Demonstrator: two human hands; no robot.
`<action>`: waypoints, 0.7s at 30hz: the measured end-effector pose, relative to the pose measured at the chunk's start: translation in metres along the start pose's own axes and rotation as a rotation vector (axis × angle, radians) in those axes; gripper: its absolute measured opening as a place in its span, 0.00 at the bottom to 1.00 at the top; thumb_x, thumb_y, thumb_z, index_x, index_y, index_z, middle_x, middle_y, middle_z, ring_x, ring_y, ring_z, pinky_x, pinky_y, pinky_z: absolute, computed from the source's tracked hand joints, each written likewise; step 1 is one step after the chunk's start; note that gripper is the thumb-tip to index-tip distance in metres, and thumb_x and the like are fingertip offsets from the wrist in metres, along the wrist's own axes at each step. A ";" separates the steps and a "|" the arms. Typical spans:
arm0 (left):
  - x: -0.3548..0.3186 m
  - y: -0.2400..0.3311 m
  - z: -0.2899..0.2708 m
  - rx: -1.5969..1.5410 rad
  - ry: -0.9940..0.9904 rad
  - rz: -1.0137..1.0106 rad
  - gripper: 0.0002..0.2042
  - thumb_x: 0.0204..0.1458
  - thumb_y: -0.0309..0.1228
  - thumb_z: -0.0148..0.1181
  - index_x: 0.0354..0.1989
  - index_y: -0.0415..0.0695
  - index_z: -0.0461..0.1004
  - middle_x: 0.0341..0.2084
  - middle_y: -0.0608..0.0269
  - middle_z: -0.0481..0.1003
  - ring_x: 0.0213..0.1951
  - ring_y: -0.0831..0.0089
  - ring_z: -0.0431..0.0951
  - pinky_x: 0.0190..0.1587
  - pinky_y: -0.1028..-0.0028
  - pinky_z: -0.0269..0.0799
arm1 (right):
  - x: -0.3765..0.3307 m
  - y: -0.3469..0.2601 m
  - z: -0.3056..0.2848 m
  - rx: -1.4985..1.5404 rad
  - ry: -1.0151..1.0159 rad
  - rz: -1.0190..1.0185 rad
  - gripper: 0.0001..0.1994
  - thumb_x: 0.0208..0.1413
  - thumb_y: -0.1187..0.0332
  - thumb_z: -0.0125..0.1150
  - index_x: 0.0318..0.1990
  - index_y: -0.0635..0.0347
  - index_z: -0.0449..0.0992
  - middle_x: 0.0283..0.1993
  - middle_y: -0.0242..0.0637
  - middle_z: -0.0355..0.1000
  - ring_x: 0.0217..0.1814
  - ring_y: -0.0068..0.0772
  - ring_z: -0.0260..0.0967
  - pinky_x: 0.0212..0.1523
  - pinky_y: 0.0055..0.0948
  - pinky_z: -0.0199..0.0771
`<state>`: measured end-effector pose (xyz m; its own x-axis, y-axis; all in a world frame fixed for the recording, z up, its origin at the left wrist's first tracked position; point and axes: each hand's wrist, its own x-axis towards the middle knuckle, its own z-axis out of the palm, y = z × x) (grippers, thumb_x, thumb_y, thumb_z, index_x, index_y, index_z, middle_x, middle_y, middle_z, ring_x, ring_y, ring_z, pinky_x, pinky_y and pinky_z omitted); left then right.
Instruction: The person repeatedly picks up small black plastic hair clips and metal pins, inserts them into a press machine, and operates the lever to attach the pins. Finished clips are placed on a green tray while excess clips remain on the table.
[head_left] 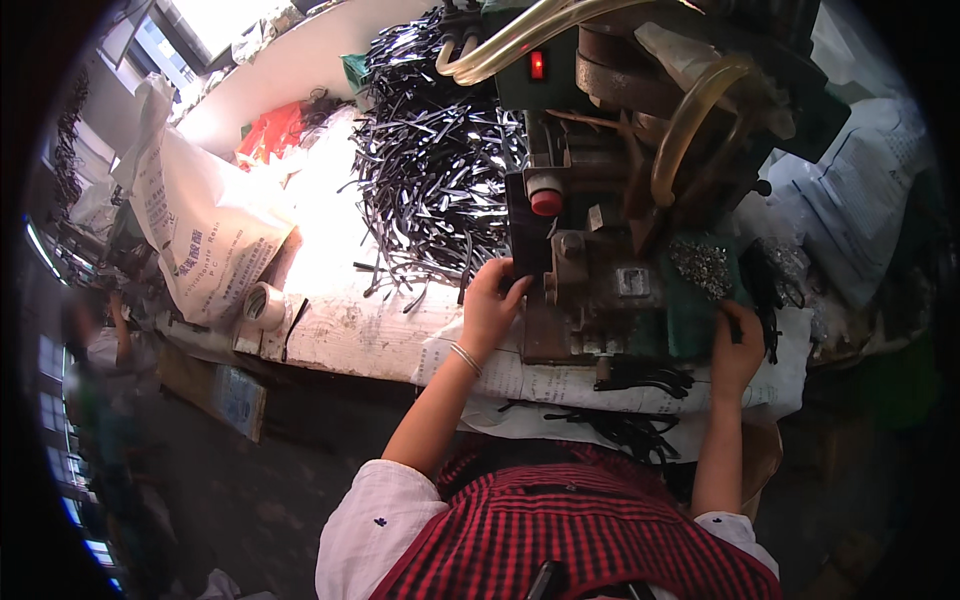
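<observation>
L hand point(492, 308), fingers bent, is by the L side of the machine point(600, 268) w/ black strips point(435, 170) heaped far L, R hand point(738, 352), curled, near metal bits point(703, 268) on the R, prob. so both supplies sit w/in reach; can't tell if either grips anything.

Head-worn fisheye view, facing steeply down
It looks from above the wearer's checked apron point(560, 525) past the left hand point(492, 305) and right hand point(738, 350) to the machine point(600, 270) on the surface point(345, 335), all close by, straight edges bending toward the view's rim.
</observation>
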<state>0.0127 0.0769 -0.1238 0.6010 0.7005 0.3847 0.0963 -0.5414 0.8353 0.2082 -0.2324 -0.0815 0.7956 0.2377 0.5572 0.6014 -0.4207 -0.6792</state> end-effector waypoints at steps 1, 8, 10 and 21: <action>0.000 0.000 0.000 -0.001 0.001 0.002 0.12 0.55 0.28 0.70 0.45 0.40 0.77 0.34 0.56 0.79 0.34 0.64 0.82 0.38 0.69 0.77 | 0.001 -0.001 0.002 0.032 -0.001 0.003 0.07 0.58 0.78 0.66 0.43 0.61 0.82 0.42 0.38 0.79 0.48 0.38 0.77 0.52 0.33 0.74; 0.000 0.009 -0.009 0.190 0.147 0.064 0.13 0.54 0.33 0.73 0.42 0.41 0.76 0.34 0.58 0.78 0.35 0.63 0.81 0.37 0.68 0.76 | 0.011 -0.008 -0.002 0.058 0.011 -0.033 0.06 0.60 0.78 0.65 0.43 0.62 0.82 0.40 0.36 0.78 0.43 0.32 0.75 0.48 0.29 0.73; 0.010 0.015 -0.020 0.381 0.356 0.130 0.16 0.53 0.38 0.74 0.38 0.43 0.75 0.31 0.60 0.76 0.32 0.62 0.79 0.34 0.66 0.74 | 0.013 -0.005 -0.005 0.055 0.018 -0.030 0.06 0.60 0.78 0.65 0.43 0.62 0.82 0.40 0.36 0.78 0.43 0.31 0.75 0.48 0.28 0.73; -0.007 0.125 -0.047 -0.114 0.347 0.432 0.06 0.55 0.17 0.69 0.39 0.38 0.79 0.34 0.55 0.83 0.29 0.73 0.80 0.32 0.75 0.77 | 0.008 -0.007 0.002 0.119 0.017 0.019 0.07 0.60 0.78 0.64 0.44 0.61 0.83 0.43 0.36 0.80 0.45 0.30 0.77 0.49 0.26 0.74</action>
<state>-0.0166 0.0260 -0.0032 0.2686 0.5488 0.7916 -0.1984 -0.7727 0.6030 0.2102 -0.2253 -0.0734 0.8063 0.2152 0.5509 0.5913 -0.3180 -0.7412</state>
